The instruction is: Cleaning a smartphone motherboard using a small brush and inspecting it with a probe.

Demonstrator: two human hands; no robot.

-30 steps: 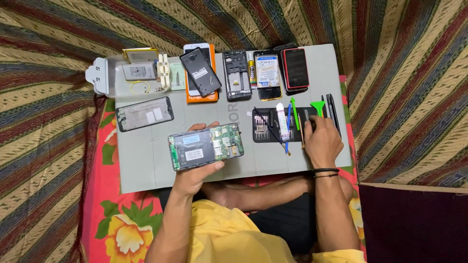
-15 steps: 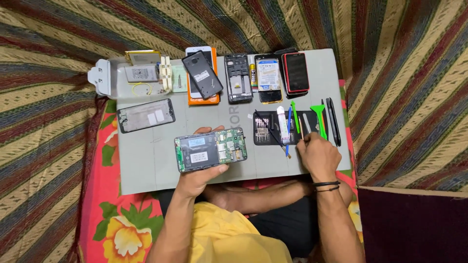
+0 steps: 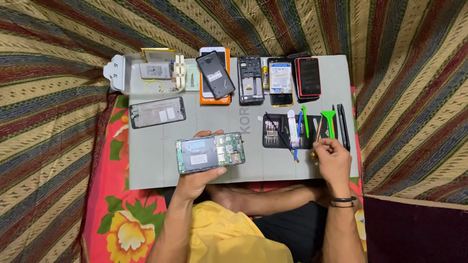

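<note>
Fingers point(image 3: 210, 171) of left hand point(image 3: 197, 178) grasp opened phone point(image 3: 210, 153) over grey mat point(image 3: 156, 170); right hand point(image 3: 331, 158) pinches screwdriver point(image 3: 317, 139) beside tool tray point(image 3: 287, 130) w/ 2 green pry tools.

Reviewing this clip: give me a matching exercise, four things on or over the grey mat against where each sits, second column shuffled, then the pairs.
1. opened phone
2. red phone
3. green pry tool
4. white tray

a. mat's far left corner
b. in the left hand
c. far row, right end
d. just beyond the right hand

Pairs: 1-b, 2-c, 3-d, 4-a
</note>
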